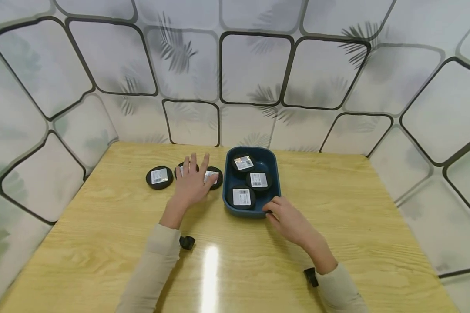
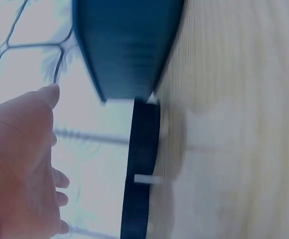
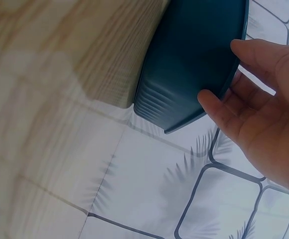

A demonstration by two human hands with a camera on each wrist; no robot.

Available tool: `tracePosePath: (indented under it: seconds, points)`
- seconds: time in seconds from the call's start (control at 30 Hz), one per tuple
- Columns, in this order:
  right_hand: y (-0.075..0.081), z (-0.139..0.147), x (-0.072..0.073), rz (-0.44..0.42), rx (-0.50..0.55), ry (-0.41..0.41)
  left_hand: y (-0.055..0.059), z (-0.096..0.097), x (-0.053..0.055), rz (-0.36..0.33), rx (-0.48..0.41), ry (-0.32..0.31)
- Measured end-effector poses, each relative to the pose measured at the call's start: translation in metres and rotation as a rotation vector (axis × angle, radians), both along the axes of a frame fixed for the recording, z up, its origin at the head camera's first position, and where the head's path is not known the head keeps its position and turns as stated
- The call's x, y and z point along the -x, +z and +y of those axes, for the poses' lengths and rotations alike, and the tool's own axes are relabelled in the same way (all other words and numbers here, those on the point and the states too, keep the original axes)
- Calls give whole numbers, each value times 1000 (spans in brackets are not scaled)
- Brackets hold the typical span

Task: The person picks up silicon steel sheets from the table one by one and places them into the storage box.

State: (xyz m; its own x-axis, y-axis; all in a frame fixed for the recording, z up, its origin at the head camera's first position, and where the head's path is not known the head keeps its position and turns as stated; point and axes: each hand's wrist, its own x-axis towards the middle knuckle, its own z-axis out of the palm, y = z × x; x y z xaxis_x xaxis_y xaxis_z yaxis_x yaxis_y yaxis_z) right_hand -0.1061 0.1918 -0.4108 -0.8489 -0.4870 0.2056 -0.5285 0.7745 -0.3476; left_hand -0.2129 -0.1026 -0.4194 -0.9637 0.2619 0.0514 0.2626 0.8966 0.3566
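A dark blue plastic bin [image 1: 272, 163] stands on the table with three flat black discs inside, among them a front disc [image 1: 241, 198] with a white barcode label. My right hand [image 1: 290, 221] pinches the bin's rim at its near right corner; in the right wrist view the thumb lies against the bin's outer wall [image 3: 184, 55]. To the left of the bin, my left hand [image 1: 192, 184] hovers with fingers spread over the labelled discs, partly hiding the middle disc [image 1: 179, 171]. A right-hand disc [image 1: 215, 178] shows beside its thumb, and a left disc [image 1: 159, 177] lies uncovered.
The light wooden table [image 1: 337, 195] meets a patterned fabric wall [image 1: 254, 69] at the back and sides. Each sleeve has a black wrist device, such as the left device [image 1: 187, 242]. A bright light reflection falls on the table's front.
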Motion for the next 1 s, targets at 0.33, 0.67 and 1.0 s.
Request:
tracePosePath:
  seconds: [0.33, 0.67, 1.0]
  points:
    - [2, 4, 6, -8, -11, -9, 4, -51, 5, -2, 13, 124]
    - [0, 2, -3, -31, -13, -21, -3, -89, 5, -32, 23, 228]
    - [-1, 0, 0, -26, -2, -21, -5, -102, 4, -118, 30, 226]
